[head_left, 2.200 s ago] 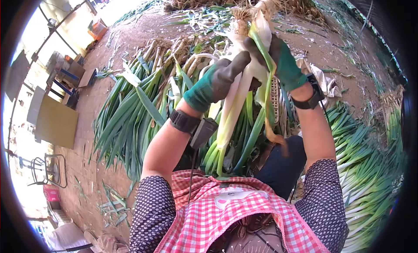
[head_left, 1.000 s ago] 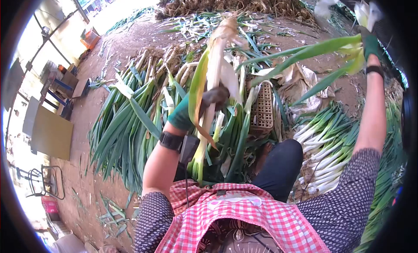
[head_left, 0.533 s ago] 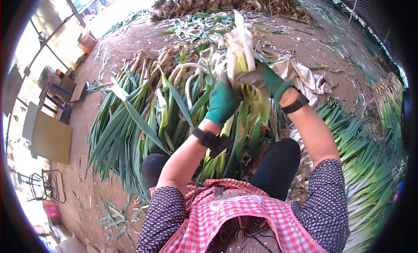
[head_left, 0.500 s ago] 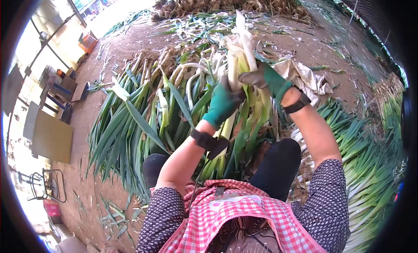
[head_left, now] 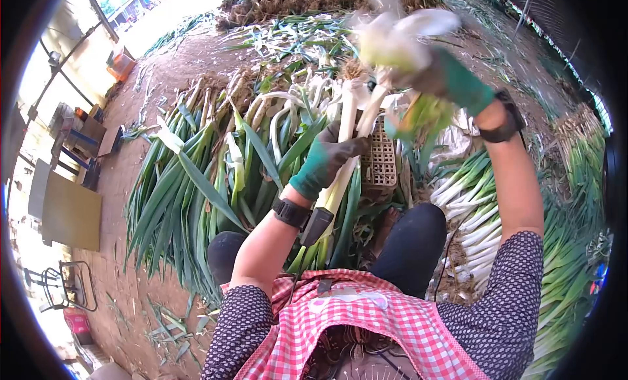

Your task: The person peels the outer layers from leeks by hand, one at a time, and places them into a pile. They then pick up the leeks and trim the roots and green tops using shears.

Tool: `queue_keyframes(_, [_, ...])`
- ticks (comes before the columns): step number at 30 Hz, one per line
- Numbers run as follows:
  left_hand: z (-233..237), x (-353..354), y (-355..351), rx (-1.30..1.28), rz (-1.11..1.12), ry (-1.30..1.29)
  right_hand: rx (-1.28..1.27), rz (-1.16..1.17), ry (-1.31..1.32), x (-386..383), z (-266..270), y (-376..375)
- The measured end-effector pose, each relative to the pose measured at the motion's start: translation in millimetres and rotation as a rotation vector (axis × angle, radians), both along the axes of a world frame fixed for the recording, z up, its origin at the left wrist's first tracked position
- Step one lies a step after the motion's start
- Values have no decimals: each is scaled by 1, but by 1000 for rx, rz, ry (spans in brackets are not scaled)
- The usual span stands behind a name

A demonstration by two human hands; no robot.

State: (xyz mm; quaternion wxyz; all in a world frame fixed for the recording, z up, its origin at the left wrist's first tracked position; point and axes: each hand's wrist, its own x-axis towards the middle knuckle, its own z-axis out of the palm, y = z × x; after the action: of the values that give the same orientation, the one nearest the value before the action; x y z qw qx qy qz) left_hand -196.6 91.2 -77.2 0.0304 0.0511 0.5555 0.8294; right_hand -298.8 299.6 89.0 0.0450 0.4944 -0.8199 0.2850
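My left hand (head_left: pixel 330 159), in a green glove with dark fingers, is wrapped round a couple of thick green onions (head_left: pixel 348 108). Their white shafts point up and away, with roots at the top, and their green ends hang toward my lap. My right hand (head_left: pixel 448 82), gloved the same way, is up and to the right. It grips a blurred clump of pale outer leaves (head_left: pixel 396 43), with yellow-green leaf ends trailing below. Just right of the held stalks, a beige plastic crate (head_left: pixel 379 161) shows through the gap.
A big heap of untrimmed green onions (head_left: pixel 176 167) lies to the left. Cleaned ones with white shafts (head_left: pixel 471 220) are laid along the right. Leaf scraps (head_left: pixel 301 36) and a rooty pile (head_left: pixel 281 6) lie ahead. Pale cloth (head_left: pixel 451 135) is beyond the crate.
My right hand has swung up and right, pulling pale leaves away from the stalks. My left hand keeps its grip. The bared white shafts and the crate now show.
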Motion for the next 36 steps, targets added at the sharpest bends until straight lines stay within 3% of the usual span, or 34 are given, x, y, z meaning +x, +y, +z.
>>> queue_keyframes(2, [-3, 4, 10, 3, 25, 7, 467, -246, -116, 11, -9, -24])
queue_keyframes(5, [-3, 9, 4, 30, -5, -12, 554, -207, 172, -17, -36, -20])
queue_keyframes(9, [2, 9, -2, -58, -7, -22, 521, -292, 151, 1, -17, -31])
queue_keyframes(12, [1, 6, 6, 9, -33, -10, 473, -400, 409, -2, -24, -34])
queue_keyframes(15, [1, 9, 3, 52, -135, -17, 129, -512, 601, -68, -38, -3])
queue_keyframes(17, [6, 21, -5, 7, -153, -28, -217, -628, 305, -103, -20, 41])
queue_keyframes(18, [4, 20, -10, 36, -122, 26, -458, -674, -59, -118, -7, 73])
queue_keyframes(20, [7, 19, -30, 30, -89, 32, -663, -901, -211, -142, -14, 132])
queue_keyframes(21, [11, 19, -39, -49, -33, 51, -563, -982, -275, -139, -25, 163])
queue_keyframes(22, [21, 23, -44, -132, 6, 15, -558, -895, -369, -124, -48, 190])
queue_keyframes(23, [20, 22, -50, -111, 8, 33, -466, -970, -489, -137, -92, 241])
queue_keyframes(24, [18, 20, -53, -88, 9, 48, -490, -883, -636, -93, -119, 245])
queue_keyframes(25, [13, 16, -55, -72, 20, 49, -302, -1010, -544, -71, -157, 270])
queue_keyframes(26, [6, 12, -58, -57, 35, 46, -291, -1106, -718, -52, -203, 301])
queue_keyframes(27, [0, 9, -61, -44, 51, 41, -268, -1160, -667, -16, -237, 313])
queue_keyframes(28, [-3, 8, -65, -16, 44, 27, -327, -1034, -595, 9, -292, 346])
queue_keyframes(29, [-6, 7, -69, 12, 37, 15, 129, -1222, -600, 22, -348, 410])
queue_keyframes(30, [-8, 5, -73, 39, 28, 5, 567, -1331, -607, 64, -337, 398])
queue_keyframes(31, [10, 16, -74, 122, 28, -105, 964, -1252, -488, 87, -366, 437])
queue_keyframes(32, [14, 19, -78, 107, 55, -71, 1199, -1274, -470, 115, -356, 427])
queue_keyframes(34, [14, 23, -86, 78, 110, -5, 1442, -1083, -739, 134, -320, 399])
queue_keyframes(36, [10, 21, -87, 129, 128, -4, 1490, -898, -818, 97, -294, 367])
